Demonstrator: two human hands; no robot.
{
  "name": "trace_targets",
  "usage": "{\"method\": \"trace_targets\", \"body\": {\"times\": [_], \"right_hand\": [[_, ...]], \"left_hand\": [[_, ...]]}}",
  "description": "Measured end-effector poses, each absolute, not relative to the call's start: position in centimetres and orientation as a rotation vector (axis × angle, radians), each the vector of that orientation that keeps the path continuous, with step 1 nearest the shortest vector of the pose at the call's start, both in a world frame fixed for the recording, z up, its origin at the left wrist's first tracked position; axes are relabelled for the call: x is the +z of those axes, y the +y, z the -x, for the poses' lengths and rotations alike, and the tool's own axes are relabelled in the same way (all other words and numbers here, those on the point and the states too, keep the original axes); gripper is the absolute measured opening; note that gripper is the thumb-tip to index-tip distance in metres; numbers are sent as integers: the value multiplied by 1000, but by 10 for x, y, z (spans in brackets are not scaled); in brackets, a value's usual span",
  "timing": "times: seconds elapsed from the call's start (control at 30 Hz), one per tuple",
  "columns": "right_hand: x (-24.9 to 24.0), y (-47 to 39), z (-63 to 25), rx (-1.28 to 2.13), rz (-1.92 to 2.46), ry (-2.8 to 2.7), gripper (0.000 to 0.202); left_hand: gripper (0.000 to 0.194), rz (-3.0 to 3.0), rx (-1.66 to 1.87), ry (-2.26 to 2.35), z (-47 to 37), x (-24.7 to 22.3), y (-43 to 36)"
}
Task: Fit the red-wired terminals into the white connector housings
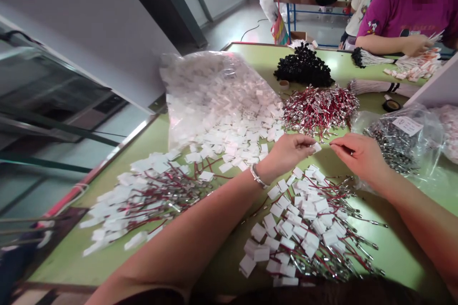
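My left hand [290,151], with a silver bracelet at its wrist, pinches a small white plastic connector housing [316,147] between thumb and fingers. Facing it, my right hand [356,153] is closed in a pinch on a short wire, whose thin metal end [325,142] points at the housing. Most of that wire is hidden by the fingers. Just beyond both hands lies a heap of red wires with metal terminals [320,109]. Below them spreads a pile of white housings fitted with red wires [307,219].
A clear plastic bag [214,86] spills loose white housings at left. Another pile of wired housings [143,195] lies nearer. Black parts [304,66] are heaped behind, and a bag of metal parts [397,143] sits at right with black tape [391,105]. A co-worker [400,19] handles white wires opposite.
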State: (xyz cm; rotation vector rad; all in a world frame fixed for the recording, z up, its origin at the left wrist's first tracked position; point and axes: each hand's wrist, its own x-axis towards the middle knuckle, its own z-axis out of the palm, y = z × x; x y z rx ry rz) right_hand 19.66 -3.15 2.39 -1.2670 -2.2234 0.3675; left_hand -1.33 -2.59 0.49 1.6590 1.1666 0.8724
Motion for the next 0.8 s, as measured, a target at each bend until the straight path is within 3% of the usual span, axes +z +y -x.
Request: {"method": "trace_targets", "body": {"times": [0.2,0.57,0.63,0.8], "right_hand": [[27,-37,-195,139,1312,-2362,28],[30,-39,-191,209,1345,-2429,27],[32,-39,-190,367,1396,-2382,26],[33,-34,-189,1135,1556,-2002,24]], "left_hand": [[18,-1608,944,1197,14,3,-26],[22,-1544,970,1145,10,-1,-31],[19,-1671,1032,1175,11,-1,-31],[14,-2070,1205,1123,15,-2,-30]]}}
